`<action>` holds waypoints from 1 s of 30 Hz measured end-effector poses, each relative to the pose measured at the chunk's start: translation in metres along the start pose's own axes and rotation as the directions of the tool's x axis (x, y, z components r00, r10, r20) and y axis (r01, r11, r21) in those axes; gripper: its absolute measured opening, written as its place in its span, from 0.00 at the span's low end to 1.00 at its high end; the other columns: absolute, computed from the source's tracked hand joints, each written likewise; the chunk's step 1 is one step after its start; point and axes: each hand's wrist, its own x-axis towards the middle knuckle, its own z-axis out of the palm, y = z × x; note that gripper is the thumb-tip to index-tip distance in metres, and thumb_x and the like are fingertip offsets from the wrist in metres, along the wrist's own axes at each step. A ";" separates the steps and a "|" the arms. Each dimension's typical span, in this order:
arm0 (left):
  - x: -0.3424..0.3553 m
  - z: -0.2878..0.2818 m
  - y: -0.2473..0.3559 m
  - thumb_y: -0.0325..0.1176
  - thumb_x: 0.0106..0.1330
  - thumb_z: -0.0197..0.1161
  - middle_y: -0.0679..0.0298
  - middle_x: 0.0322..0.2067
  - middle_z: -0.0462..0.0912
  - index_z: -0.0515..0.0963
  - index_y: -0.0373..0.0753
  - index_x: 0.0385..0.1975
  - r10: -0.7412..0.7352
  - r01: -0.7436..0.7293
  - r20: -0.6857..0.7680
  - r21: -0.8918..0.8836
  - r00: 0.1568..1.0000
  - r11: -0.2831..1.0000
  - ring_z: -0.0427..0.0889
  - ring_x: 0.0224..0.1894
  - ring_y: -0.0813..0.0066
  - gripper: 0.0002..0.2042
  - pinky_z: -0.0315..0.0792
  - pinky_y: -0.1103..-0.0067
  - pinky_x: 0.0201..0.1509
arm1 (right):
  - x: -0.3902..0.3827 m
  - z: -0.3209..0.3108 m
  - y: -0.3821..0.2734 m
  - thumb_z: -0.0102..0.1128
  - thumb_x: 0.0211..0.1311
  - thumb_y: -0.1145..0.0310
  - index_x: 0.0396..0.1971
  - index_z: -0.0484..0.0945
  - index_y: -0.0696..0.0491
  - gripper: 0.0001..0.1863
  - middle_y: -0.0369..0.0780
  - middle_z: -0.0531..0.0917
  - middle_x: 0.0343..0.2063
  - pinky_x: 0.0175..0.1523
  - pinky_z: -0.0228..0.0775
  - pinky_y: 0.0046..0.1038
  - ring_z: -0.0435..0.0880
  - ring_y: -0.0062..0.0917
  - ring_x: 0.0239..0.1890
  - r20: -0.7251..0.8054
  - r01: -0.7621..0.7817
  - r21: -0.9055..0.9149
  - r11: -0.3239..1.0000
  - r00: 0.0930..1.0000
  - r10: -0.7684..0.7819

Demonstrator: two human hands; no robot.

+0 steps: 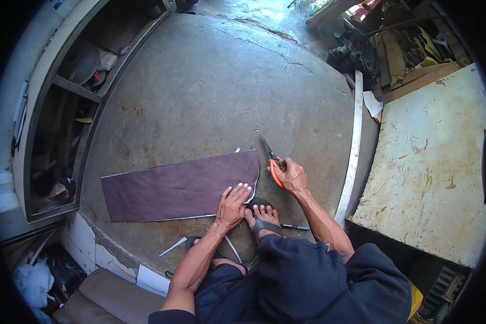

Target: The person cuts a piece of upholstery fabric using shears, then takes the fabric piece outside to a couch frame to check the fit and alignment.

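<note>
A long dark brown sheet (167, 189), leather-like with a pale edge underneath, lies flat on the concrete floor. My left hand (233, 205) rests on its right end, fingers stretched out and pressing down. To the right of the sheet, my right hand (294, 177) grips a pair of scissors (276, 162) by the orange handles. The dark blades point up and away, clear of the sheet, and look nearly closed. My sandalled foot (265, 220) is beside the sheet's right end, close to my left hand.
Thin white offcuts (173, 246) and a marker pen (295, 227) lie near my feet. A long pale straight strip (351, 146) runs along the right, beside a worn board (426, 167). An open-fronted cabinet (54, 135) stands left; scrap wood (399, 54) is piled far right.
</note>
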 end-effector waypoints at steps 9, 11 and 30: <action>0.002 0.000 0.002 0.27 0.58 0.58 0.62 0.63 0.73 0.72 0.42 0.62 0.003 -0.003 0.003 -0.018 1.000 1.000 0.67 0.69 0.67 0.28 0.55 0.64 0.72 | 0.020 0.005 0.002 0.64 0.57 0.46 0.34 0.77 0.57 0.26 0.51 0.84 0.29 0.38 0.74 0.46 0.84 0.48 0.34 -0.008 0.067 -0.060 0.996 0.998 -0.068; 0.004 -0.002 0.002 0.28 0.58 0.58 0.62 0.63 0.73 0.72 0.42 0.62 -0.002 0.002 0.003 -0.013 1.000 1.000 0.66 0.69 0.67 0.28 0.55 0.64 0.72 | 0.018 0.008 0.001 0.64 0.57 0.46 0.34 0.77 0.57 0.25 0.51 0.84 0.30 0.38 0.74 0.45 0.84 0.48 0.35 -0.050 0.075 -0.024 0.997 0.996 -0.076; 0.040 -0.023 0.037 0.24 0.58 0.57 0.54 0.47 0.84 0.78 0.36 0.52 -0.053 0.009 -0.158 -0.270 0.986 0.963 0.82 0.52 0.59 0.19 0.69 0.63 0.60 | -0.009 -0.015 0.061 0.73 0.45 0.70 0.65 0.65 0.48 0.42 0.46 0.65 0.64 0.67 0.60 0.45 0.62 0.49 0.67 -0.254 0.108 -0.084 0.991 0.959 -0.126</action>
